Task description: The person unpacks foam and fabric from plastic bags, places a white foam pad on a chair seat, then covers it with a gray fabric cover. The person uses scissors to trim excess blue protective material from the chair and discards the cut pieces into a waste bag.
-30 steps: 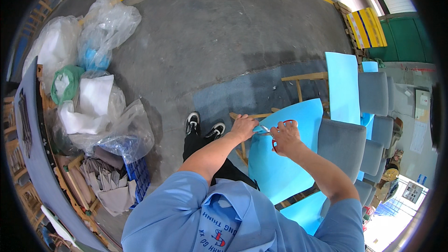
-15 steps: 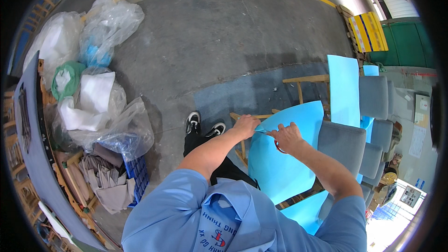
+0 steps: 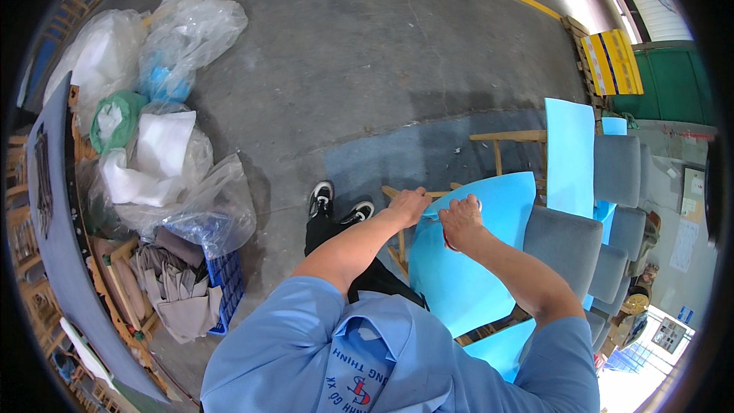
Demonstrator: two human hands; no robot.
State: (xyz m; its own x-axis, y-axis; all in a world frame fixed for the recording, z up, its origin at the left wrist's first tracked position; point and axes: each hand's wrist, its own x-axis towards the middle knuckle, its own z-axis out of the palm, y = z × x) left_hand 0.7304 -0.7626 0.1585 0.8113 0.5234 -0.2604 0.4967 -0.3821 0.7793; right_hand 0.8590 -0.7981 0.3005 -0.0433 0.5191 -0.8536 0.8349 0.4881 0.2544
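Observation:
A light blue foam sheet [image 3: 474, 275] is draped over the seat of a grey upholstered chair on my right, bulging toward me. My left hand [image 3: 410, 206] is closed on the sheet's far left corner. Close beside it, my right hand [image 3: 461, 223] is closed over the sheet's edge with the fingers curled. A small red curved piece [image 3: 449, 242] shows under that palm; the rest of it is hidden. The grey chair back [image 3: 563, 252] stands right of the sheet, and wooden legs [image 3: 399, 254] show at its left.
More grey chairs [image 3: 616, 168] stand in rows at right, some under blue foam sheets [image 3: 569, 153]. At left lie clear plastic bags [image 3: 191, 38] with white foam, a blue crate [image 3: 225, 291] holding grey fabric, and a long panel [image 3: 57, 222]. Concrete floor [image 3: 321, 76] lies ahead.
My right hand has turned and moved slightly left and up along the sheet's edge, fingers more curled. My left hand stays at the corner. The view has shifted slightly.

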